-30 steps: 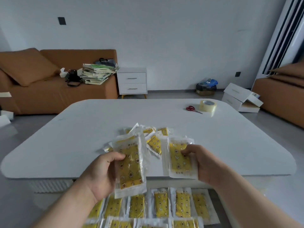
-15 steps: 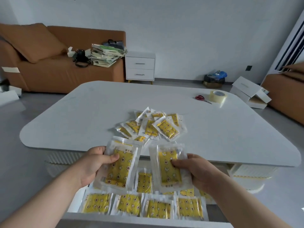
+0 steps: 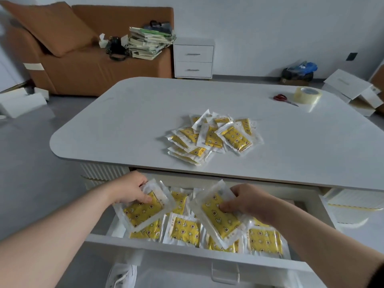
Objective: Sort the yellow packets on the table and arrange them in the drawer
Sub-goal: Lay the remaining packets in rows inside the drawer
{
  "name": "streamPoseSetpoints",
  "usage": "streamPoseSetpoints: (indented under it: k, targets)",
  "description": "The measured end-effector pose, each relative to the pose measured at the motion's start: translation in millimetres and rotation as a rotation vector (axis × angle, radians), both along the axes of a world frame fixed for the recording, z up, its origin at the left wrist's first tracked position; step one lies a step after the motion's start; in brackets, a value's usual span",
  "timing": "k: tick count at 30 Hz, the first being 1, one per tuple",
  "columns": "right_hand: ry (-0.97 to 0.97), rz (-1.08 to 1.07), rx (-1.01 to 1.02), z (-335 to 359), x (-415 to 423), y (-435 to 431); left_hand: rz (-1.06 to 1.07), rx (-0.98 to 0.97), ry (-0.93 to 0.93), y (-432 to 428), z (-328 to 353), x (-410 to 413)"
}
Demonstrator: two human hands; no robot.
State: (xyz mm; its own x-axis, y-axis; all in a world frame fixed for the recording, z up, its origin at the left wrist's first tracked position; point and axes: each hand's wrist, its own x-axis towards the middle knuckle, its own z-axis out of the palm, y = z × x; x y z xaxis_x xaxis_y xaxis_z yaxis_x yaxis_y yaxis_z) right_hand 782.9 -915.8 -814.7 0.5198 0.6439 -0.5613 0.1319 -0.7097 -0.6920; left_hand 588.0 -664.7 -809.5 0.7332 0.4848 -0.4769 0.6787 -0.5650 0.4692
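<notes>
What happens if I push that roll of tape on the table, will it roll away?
Probably not: the tape roll lies flat, hole up, so it would likely slide on the smooth table. It looks hollow, so probably light. Stood on edge, it could roll.

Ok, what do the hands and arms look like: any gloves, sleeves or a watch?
Both are bare. The left hand and right hand wear no gloves, and no rings show. The left forearm and right forearm carry no watch or band. A dark patch at the frame's lower right corner may be a sleeve's edge on the right arm.
</notes>
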Motion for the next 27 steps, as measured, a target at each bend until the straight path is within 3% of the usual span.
streamPoseSetpoints:
  k: [5, 11, 27]
  targets:
    - [-0.089, 0.038, -0.041, 4, 1, 18, -0.271, 0.166, 0.260, -9, -36, 13]
    - [-0.070, 0.040, -0.002, 5, 2, 29, -0.425, 0.182, 0.437, -13, -62, 25]
    - [-0.055, 0.079, -0.026, -3, 13, 20, -0.490, 0.244, 0.417, -11, -77, 18]
